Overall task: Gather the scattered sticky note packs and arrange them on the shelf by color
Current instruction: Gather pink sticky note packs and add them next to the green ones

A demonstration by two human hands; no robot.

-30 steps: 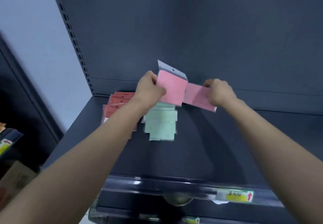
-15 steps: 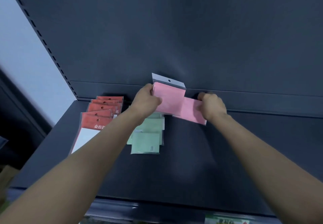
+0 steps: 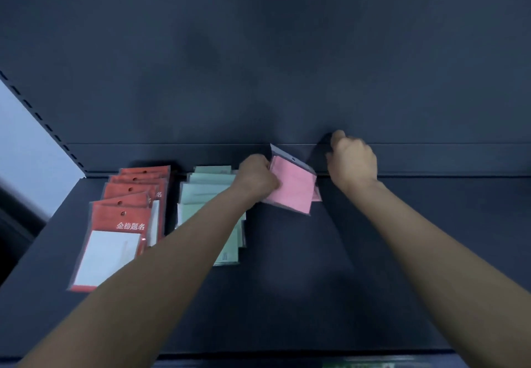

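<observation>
left hand [image 3: 258, 179] grips the left edge of the pink pack [image 3: 293, 191], fingers curled onto it. the pack sits tilted, clear hang tab toward the back, lower edge at the shelf deck [image 3: 301, 281], just right of the green packs [image 3: 199, 195]. a sliver of a second pink pack [image 3: 317, 195] shows under its right edge. right hand [image 3: 354, 160] is up by the back ledge, fingers curled away from view; cannot tell whether they hold anything.

risks (judgement):
- slick sleeve on slick sleeve: the top pack may skate off the lower one if released while tilted.
- left forearm lies over the green row; drawing it back carelessly could fan that row into the red packs [image 3: 120, 218].

surroundings: dark matte metal deck, back panel [image 3: 258, 51] same colour, slotted upright [image 3: 43, 121] at left, pale wall [image 3: 20, 143] beyond, blurred label strip [image 3: 359, 364] on the front lip.
</observation>
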